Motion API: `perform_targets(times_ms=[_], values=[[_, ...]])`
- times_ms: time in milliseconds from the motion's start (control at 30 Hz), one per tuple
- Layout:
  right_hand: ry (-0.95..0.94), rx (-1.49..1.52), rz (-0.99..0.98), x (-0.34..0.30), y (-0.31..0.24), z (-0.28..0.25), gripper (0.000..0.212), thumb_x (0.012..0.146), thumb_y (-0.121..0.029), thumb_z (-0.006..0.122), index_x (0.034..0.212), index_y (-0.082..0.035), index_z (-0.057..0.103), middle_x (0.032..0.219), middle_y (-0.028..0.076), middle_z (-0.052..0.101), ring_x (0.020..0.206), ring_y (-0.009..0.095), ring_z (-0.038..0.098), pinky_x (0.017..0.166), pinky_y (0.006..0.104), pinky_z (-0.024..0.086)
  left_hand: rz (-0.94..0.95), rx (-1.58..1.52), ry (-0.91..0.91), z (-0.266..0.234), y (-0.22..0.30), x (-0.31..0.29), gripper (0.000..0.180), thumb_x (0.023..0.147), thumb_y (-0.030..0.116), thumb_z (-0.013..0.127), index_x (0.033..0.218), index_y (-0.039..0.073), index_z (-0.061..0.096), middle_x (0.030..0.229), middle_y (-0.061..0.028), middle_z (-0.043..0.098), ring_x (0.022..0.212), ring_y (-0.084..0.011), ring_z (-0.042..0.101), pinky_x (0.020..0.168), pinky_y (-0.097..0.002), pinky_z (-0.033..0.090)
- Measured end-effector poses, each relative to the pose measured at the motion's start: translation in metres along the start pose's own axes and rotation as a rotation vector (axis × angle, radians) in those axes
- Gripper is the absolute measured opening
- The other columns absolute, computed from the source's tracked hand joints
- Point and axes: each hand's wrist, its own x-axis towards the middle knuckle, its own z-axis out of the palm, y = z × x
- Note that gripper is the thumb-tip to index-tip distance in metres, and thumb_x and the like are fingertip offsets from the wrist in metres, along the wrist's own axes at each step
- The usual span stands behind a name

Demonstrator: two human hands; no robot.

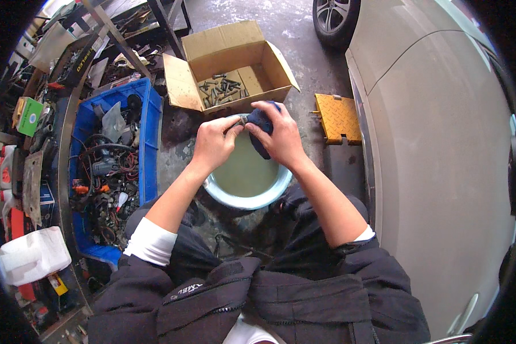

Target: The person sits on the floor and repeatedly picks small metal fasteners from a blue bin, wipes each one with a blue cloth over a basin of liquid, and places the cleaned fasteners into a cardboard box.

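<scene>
Soft, fairly bright light – pic mostly sharp, bent nr edges, corners blk.

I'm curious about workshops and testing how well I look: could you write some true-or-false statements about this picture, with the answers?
1. The left hand and right hand are over a round basin. True.
2. Both hands wear gloves. False: both are bare.
3. Small metal parts lie in the open cardboard box. True.
4. The basin is dry inside. False: it holds cloudy liquid.
5. The right hand grips a dark blue cloth. True.
</scene>
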Motion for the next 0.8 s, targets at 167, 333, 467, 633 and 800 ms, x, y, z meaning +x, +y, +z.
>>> perform_targets(times_ms=[167, 333, 467, 633, 800], values=[[-0.007, 0.027, -0.008, 0.002, 0.009, 0.001, 0.037, 0.087, -0.036, 0.081, 0.118, -0.018, 0.072, 0.12, 0.016, 0.063, 0.106, 0.039, 0.068, 0.09, 0.0469, 0.056, 0.1, 0.005, 0.02, 0.003, -0.008, -0.001, 0.025, 0.09, 0.01, 0.073, 0.113, -0.001, 0.075, 0.098, -0.0218, 0.076, 0.086, -0.0327, 0.075, 0.077, -0.0387, 0.058], [-0.001, 0.042, -0.003, -0.002, 0.01, 0.007, 0.03, 0.087, -0.036, 0.082, 0.109, -0.016, 0.076, 0.121, 0.016, 0.064, 0.105, 0.039, 0.069, 0.09, 0.0474, 0.056, 0.083, 0.002, 0.06, 0.011, -0.014, -0.005, 0.026, 0.092, 0.01, 0.073, 0.115, -0.002, 0.074, 0.089, -0.0184, 0.076, 0.075, -0.0242, 0.074, 0.071, -0.035, 0.057], [-0.045, -0.002, -0.041, 0.0, 0.005, 0.003, 0.028, 0.089, -0.037, 0.079, 0.11, -0.019, 0.076, 0.123, 0.016, 0.063, 0.104, 0.039, 0.069, 0.088, 0.0485, 0.058, -0.259, -0.253, -0.11, 0.013, -0.013, -0.009, 0.024, 0.099, 0.015, 0.07, 0.115, -0.002, 0.076, 0.086, -0.0089, 0.076, 0.076, -0.0128, 0.069, 0.072, -0.0304, 0.056], [-0.171, -0.217, -0.073, 0.006, 0.008, -0.005, 0.026, 0.09, -0.038, 0.078, 0.109, -0.021, 0.075, 0.128, 0.014, 0.063, 0.108, 0.038, 0.07, 0.09, 0.0494, 0.058, -0.513, -0.577, -0.269, 0.024, -0.029, -0.009, 0.024, 0.104, 0.018, 0.066, 0.114, 0.0, 0.077, 0.09, -0.003, 0.074, 0.08, -0.0101, 0.065, 0.076, -0.0274, 0.053], [-0.266, -0.26, 0.002, 0.007, 0.01, -0.01, 0.025, 0.09, -0.037, 0.078, 0.106, -0.019, 0.074, 0.125, 0.014, 0.064, 0.105, 0.039, 0.07, 0.088, 0.0502, 0.058, -0.574, -0.573, -0.345, 0.022, -0.036, -0.003, 0.025, 0.104, 0.021, 0.066, 0.114, 0.0, 0.076, 0.089, -0.0019, 0.073, 0.08, -0.0098, 0.065, 0.075, -0.027, 0.052]])
